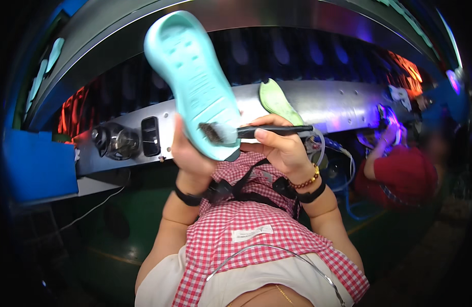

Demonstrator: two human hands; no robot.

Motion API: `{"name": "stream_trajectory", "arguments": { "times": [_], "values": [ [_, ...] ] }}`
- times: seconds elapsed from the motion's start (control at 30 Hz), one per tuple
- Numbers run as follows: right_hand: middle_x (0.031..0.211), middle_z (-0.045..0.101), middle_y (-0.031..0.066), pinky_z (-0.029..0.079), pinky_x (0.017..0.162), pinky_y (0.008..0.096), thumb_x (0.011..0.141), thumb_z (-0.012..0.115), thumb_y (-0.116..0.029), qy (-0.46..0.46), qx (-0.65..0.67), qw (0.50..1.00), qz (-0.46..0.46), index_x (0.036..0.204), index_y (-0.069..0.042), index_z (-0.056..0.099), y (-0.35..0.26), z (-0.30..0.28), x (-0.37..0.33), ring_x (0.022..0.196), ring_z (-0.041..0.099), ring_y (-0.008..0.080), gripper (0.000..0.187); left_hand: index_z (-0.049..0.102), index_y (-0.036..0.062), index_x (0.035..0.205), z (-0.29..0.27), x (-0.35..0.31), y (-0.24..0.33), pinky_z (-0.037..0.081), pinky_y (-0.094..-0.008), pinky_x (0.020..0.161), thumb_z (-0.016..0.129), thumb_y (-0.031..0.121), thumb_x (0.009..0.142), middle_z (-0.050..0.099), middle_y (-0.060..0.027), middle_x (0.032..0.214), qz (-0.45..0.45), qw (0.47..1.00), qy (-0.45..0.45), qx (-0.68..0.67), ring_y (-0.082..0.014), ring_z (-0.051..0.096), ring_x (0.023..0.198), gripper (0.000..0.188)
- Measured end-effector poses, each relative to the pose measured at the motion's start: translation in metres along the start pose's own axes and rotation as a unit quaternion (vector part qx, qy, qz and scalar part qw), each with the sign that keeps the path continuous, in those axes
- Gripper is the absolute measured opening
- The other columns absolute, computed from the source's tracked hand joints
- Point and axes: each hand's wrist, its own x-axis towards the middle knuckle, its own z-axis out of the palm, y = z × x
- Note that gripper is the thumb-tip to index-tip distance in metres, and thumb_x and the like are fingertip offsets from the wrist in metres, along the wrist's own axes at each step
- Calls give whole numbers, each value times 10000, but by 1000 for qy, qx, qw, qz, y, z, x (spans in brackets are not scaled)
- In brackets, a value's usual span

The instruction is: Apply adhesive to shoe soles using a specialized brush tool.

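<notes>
My left hand (191, 156) grips a light turquoise shoe sole (197, 77) by its near end and left edge, tilted up with its grooved, hollowed side toward me. In my right hand (282, 146) is a brush with a black handle (266, 131). Its dark bristles (211, 132) touch the sole near its lower end. The fingers of my right hand pinch the handle, and some of them are hidden behind the sole. Beyond the brush, a light green sole (278, 100) lies on the metal ledge.
A metal ledge (343, 105) runs across, with a dark conveyor (236, 51) carrying dim soles behind it. A glass jar (124, 140) and a black tray (150, 136) stand at left, near a blue panel (39, 163). A person in red (405, 174) works at right, near hoses (351, 166).
</notes>
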Motion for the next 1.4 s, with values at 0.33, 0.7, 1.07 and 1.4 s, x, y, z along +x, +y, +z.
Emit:
{"name": "stream_trajectory", "arguments": {
  "times": [0.33,0.7,1.07,1.4],
  "values": [
    [902,617,89,453,719,217,749,612,17,-36,-310,947,-82,924,23,610,-12,14,-2,817,565,103,175,346,69,1290,-15,7,1,327,-571,927,272,498,879,417,-173,1259,-76,989,-70,-106,-364,451,1101,599],
    [816,631,111,459,720,268,692,663,-15,-210,-480,837,-158,872,11,636,-36,13,12,789,598,177,184,371,-11,1244,-22,16,15,430,-480,871,353,441,876,492,-205,1162,-70,996,-23,55,-356,534,1004,583],
    [869,644,78,465,746,309,686,643,14,-282,-571,729,-253,881,-46,638,-41,6,10,814,599,217,204,447,-40,1170,-17,25,28,482,-364,830,441,285,885,564,-180,1065,-257,962,-91,-17,-250,593,931,432],
    [861,643,47,453,643,325,664,573,-85,-389,-623,649,-198,878,-90,621,-50,-2,9,735,591,232,220,442,-63,1159,-23,12,33,517,-318,756,487,229,870,565,-170,1044,-365,909,-27,198,-211,602,901,413]
  ]
}}
